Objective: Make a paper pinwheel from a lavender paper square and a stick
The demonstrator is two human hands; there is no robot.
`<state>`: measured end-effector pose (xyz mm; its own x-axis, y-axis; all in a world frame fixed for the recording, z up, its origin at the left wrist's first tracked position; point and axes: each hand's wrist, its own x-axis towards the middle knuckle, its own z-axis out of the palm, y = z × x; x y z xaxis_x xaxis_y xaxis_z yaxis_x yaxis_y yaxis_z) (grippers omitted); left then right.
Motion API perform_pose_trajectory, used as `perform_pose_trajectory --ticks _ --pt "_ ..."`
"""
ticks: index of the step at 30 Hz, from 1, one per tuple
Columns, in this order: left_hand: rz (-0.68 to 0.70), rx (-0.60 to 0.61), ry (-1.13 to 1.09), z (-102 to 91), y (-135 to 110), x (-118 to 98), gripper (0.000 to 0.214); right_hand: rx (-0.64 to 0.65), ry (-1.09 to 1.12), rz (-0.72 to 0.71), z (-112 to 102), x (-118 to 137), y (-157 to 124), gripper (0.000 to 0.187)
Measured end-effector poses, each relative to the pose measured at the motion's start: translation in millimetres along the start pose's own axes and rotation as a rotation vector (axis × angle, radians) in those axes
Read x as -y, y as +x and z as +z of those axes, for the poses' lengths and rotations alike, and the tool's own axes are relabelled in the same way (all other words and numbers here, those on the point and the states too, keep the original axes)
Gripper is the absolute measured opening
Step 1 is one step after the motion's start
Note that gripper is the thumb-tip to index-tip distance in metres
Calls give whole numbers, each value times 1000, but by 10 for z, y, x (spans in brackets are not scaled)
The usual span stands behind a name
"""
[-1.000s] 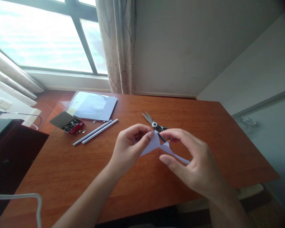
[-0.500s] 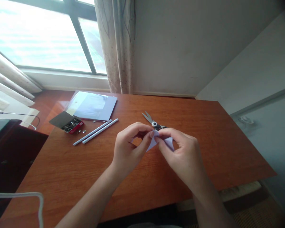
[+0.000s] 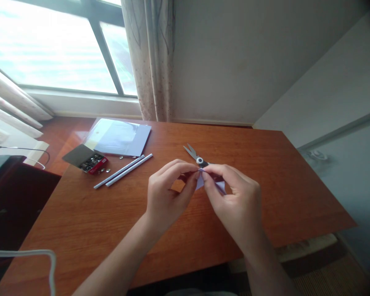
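And R hand, spread a sec ago, now pinches the paper right by the pinching L hand, so it's gripped 2-handed.

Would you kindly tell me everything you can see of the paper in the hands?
The paper looks thin, pale lilac and plain where it shows. The left hand and right hand pinch it, close together, between thumb and fingers. One small patch shows between the two thumbs, another in the gap behind the right thumb; the rest is hidden, so its full outline and folds cannot be told. It appears to be held up over the table, on the near side of the scissors.
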<state>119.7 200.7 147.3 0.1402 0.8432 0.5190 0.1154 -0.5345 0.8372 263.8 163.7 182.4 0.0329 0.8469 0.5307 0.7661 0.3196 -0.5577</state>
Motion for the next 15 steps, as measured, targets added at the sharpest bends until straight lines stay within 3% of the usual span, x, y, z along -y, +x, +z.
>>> perform_pose_trajectory --ticks 15 --pt "190 -32 118 0 -17 -24 17 -47 68 46 40 66 -20 10"
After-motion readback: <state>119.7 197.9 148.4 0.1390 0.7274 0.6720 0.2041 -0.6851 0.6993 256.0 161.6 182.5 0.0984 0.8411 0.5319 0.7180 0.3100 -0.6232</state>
